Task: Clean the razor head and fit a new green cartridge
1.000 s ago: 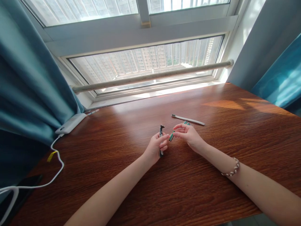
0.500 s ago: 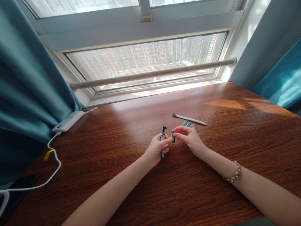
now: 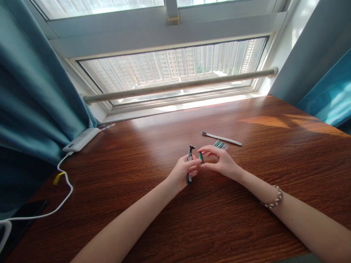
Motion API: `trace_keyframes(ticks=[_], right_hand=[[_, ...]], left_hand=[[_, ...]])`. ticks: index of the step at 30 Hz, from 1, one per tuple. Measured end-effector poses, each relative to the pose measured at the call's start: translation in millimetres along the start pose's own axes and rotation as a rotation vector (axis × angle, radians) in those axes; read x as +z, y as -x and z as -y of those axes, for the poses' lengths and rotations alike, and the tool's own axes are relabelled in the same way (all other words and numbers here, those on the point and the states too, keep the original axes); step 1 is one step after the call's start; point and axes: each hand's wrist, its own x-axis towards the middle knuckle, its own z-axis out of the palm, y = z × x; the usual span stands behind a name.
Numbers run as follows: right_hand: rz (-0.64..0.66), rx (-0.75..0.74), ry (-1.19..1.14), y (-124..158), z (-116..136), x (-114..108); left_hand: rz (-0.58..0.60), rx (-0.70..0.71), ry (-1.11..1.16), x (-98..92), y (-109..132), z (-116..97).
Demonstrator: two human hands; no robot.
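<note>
At the wooden surface (image 3: 148,153), gripping razor handle (image 3: 189,179) with left fingers (image 3: 194,162) and pinching cartridge (image 3: 201,157) between right fingers (image 3: 210,166), not yet attached.

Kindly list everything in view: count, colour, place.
Table: 1, brown, centre
Window: 1, pale, behind table
Rail: 1, whitish, before window
Curtains: 2, blue, both sides
Device: 1, white, far left
Cable: 1, white, at device
Tag: 1, yellow, on cable
Flat object: 1, black, left edge
Toothbrush: 1, white, on table
Tray: 1, clear, near toothbrush
Cartridges: 3, green-black, two in tray, one at right hand
Razor handle: 1, black-grey, in left hand
Bracelet: 1, brown-white, on right arm
Hands, arms: 2 each, above table
</note>
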Motion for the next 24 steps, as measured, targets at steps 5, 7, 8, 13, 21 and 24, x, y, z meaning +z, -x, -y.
trace_keyframes(ticks=[5,7,8,13,21,24], right_hand=[[-0.021,-0.036,0.032,-1,0,-2],[-0.044,-0.04,0.015,-1,-2,-3],[-0.056,-0.025,-0.017,-2,-4,-3],[-0.112,0.198,-0.582,-2,-14,-3],[-0.019,0.347,-1.213,-1,-13,-2],[0.014,0.393,-1.296,1,-9,5]], left_hand=[[-0.013,0.04,-0.045,-1.3,0,-1],[-0.011,0.058,-0.07,-0.9,0,-1],[-0.008,0.073,-0.083,-0.5,0,-2],[-0.016,0.213,-0.13,1.1,-2,-1],[-0.026,0.406,-0.507,7.1,9,-4],[-0.001,0.442,-0.582,12.6,15,-6]])
